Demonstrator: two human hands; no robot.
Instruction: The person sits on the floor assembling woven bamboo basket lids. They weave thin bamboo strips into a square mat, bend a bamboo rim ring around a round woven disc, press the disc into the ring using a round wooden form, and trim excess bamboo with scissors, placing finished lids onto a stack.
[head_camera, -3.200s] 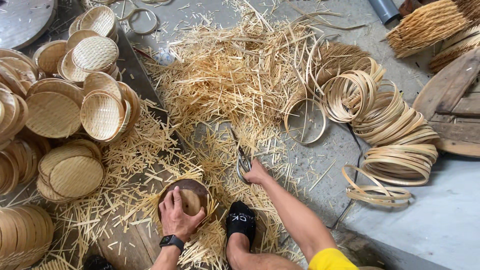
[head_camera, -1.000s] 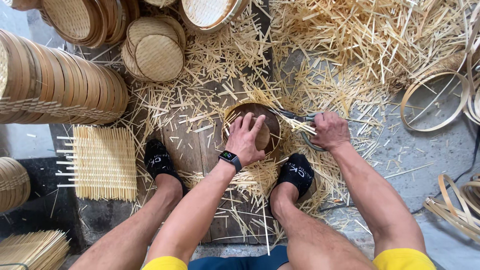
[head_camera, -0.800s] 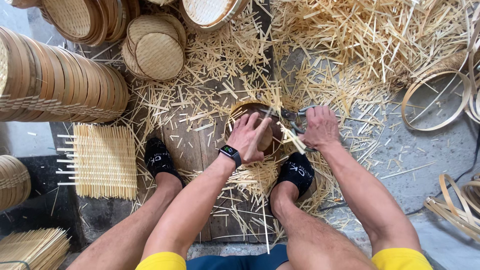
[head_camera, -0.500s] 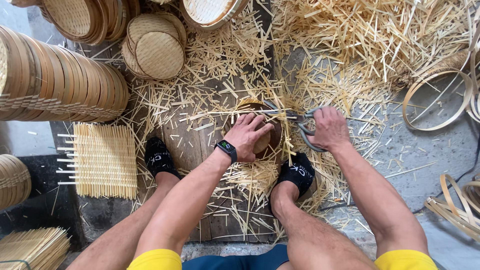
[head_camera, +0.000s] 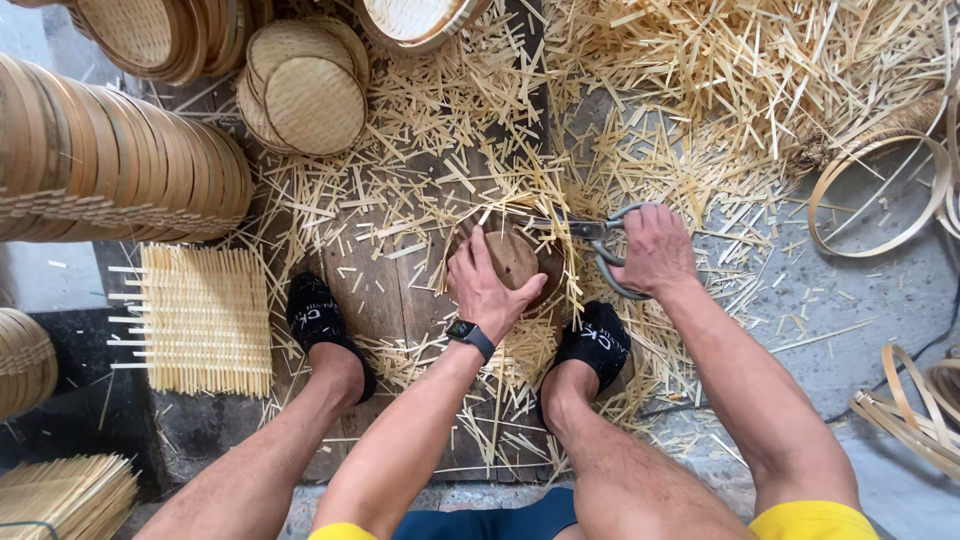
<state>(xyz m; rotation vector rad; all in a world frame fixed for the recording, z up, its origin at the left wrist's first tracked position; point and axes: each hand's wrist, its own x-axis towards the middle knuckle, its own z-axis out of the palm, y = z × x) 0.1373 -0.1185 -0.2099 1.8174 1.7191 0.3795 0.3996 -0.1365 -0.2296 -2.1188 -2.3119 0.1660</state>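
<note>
Under the left hand (head_camera: 492, 290) lies a smooth, matt brown wooden disc (head_camera: 515, 255); the right hand (head_camera: 655, 250) grips dull grey metal scissors (head_camera: 600, 240) amid rough pale bamboo offcuts (head_camera: 700, 100).

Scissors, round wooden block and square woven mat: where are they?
scissors (head_camera: 605, 250), head view, on the grey handle loop.
round wooden block (head_camera: 515, 255), head view, on its bare top.
square woven mat (head_camera: 205, 320), head view, on its middle.

A row of stacked woven trays (head_camera: 120, 170) lies at 10 o'clock, with 2 round woven lids (head_camera: 305, 95) just beside it at 11. A square woven mat (head_camera: 205, 320) sits at 9. Bamboo hoops (head_camera: 880, 195) rest at 3, amid scattered bamboo offcuts (head_camera: 740, 70).
</note>
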